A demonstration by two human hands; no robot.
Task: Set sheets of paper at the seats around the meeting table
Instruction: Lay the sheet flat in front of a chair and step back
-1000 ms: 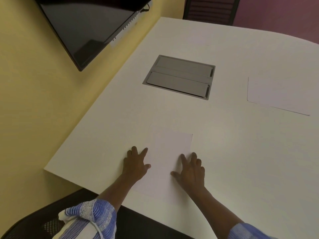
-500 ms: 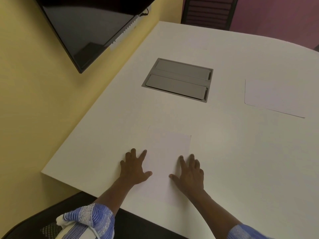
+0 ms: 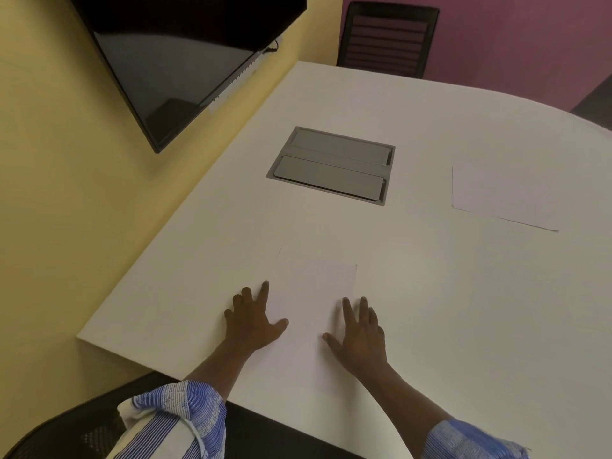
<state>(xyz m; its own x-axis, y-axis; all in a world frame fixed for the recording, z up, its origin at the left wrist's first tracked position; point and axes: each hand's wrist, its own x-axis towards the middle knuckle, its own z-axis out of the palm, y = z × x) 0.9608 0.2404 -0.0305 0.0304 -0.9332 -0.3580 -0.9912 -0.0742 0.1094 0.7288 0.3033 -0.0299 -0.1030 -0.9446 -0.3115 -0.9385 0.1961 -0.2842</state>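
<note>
A white sheet of paper (image 3: 309, 313) lies flat near the front edge of the white meeting table (image 3: 430, 293). My left hand (image 3: 253, 321) rests palm down on the sheet's left edge, fingers spread. My right hand (image 3: 359, 336) presses palm down on its right edge, fingers also apart. A second white sheet (image 3: 500, 193) lies on the table at the right. A third, faint sheet (image 3: 367, 97) seems to lie at the far end before the far chair.
A grey cable box lid (image 3: 332, 165) is set into the table's middle. A black screen (image 3: 178, 54) hangs on the yellow wall at left. A dark chair (image 3: 385, 38) stands at the far end; another black chair (image 3: 66, 432) is below me.
Both hands stay flat on the near sheet in the same pose. The view has tilted down slightly, so the table contents sit lower in frame.
</note>
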